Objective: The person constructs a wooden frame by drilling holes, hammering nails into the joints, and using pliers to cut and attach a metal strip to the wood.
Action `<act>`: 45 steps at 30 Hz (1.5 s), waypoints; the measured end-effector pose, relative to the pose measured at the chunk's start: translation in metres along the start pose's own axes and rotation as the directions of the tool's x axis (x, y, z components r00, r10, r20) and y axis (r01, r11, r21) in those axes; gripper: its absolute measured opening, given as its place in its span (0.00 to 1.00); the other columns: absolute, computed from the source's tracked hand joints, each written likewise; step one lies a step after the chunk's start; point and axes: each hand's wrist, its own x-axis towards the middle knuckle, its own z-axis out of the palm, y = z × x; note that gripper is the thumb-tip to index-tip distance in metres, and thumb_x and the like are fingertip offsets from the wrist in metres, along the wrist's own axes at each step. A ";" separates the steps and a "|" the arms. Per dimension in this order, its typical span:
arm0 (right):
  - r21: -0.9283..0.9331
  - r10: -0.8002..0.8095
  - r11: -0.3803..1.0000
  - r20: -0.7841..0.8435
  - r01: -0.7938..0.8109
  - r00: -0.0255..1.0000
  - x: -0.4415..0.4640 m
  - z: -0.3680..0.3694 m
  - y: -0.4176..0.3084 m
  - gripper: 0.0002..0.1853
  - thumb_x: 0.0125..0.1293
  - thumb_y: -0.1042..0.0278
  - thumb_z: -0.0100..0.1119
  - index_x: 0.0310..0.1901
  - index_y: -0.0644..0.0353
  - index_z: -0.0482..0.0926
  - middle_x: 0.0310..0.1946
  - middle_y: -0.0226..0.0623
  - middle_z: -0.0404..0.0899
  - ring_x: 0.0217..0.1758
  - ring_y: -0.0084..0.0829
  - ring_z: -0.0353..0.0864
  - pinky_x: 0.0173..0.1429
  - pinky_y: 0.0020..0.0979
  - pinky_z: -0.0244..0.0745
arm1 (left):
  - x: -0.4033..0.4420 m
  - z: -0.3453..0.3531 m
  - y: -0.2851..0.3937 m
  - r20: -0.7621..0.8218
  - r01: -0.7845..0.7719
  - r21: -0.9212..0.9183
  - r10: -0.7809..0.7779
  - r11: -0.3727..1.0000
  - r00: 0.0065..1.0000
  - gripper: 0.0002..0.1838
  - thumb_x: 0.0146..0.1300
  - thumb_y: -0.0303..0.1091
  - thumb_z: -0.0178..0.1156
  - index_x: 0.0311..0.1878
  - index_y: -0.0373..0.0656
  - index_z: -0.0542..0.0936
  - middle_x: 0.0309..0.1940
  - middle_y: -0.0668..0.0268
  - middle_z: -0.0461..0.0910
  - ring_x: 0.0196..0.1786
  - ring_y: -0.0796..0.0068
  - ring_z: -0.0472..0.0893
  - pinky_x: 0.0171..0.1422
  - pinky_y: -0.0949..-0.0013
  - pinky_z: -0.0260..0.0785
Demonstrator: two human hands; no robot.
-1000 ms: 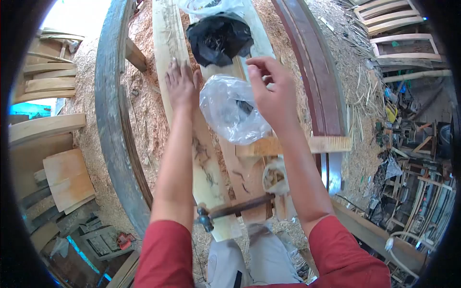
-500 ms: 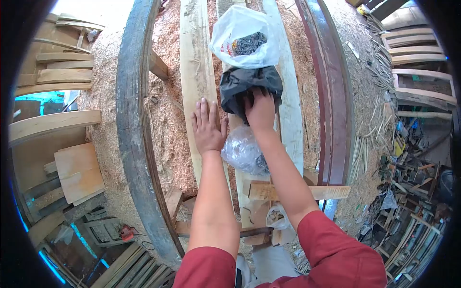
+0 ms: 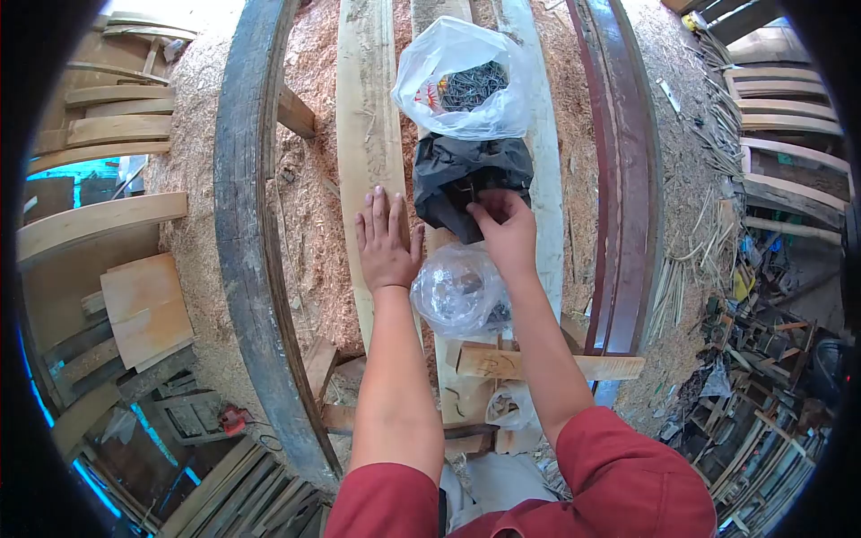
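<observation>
My left hand (image 3: pixel 389 244) lies flat on a pale wooden plank (image 3: pixel 369 134), fingers spread, holding nothing. At the mouth of a black plastic bag (image 3: pixel 444 160), my right hand (image 3: pixel 505 224) has its thumb and index finger close together; what they hold, if anything, is too small to name. Beyond the black bag sits an open white plastic bag (image 3: pixel 421 72) with many dark nails (image 3: pixel 475 87) inside. Nearer to me, a clear plastic bag (image 3: pixel 453 289) with dark contents lies beside my right wrist.
A short wooden piece (image 3: pixel 592 366) lies crosswise under my right forearm, near a small clear bag (image 3: pixel 509 405). A long dark beam (image 3: pixel 242 215) runs at the left, a reddish-brown frame (image 3: pixel 628 179) at the right. Wood shavings (image 3: pixel 314 224) cover the floor.
My right hand went from above the clear bag into the black bag, then drew back to its mouth. My left hand stays flat on the plank.
</observation>
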 end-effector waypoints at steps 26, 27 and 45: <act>0.399 -0.142 0.902 -0.092 0.167 0.986 -0.085 -0.058 -0.041 0.16 0.67 0.79 0.65 0.55 0.63 0.77 0.39 0.30 0.80 0.40 0.19 0.81 0.46 0.23 0.77 | -0.004 0.037 -0.018 -0.222 -0.086 0.072 0.100 0.994 0.970 0.29 0.74 0.57 0.52 0.75 0.59 0.71 0.80 0.64 0.64 0.82 0.61 0.62 0.85 0.51 0.50; 0.388 -0.148 0.904 -0.107 0.178 0.983 -0.112 -0.067 -0.037 0.18 0.67 0.79 0.65 0.58 0.63 0.76 0.39 0.30 0.79 0.40 0.19 0.80 0.47 0.22 0.76 | -0.005 0.041 -0.021 -0.221 -0.091 0.083 0.107 0.992 0.969 0.29 0.75 0.57 0.51 0.75 0.60 0.72 0.80 0.64 0.64 0.82 0.61 0.63 0.85 0.51 0.50; 0.528 0.638 0.765 -0.702 -0.369 0.318 -0.865 -0.193 0.101 0.08 0.71 0.66 0.66 0.39 0.61 0.80 0.29 0.29 0.80 0.31 0.22 0.75 0.39 0.29 0.72 | -0.421 -0.226 -0.135 0.473 0.408 -0.875 0.274 0.262 0.838 0.35 0.82 0.58 0.43 0.75 0.36 0.68 0.73 0.56 0.71 0.75 0.57 0.70 0.78 0.51 0.62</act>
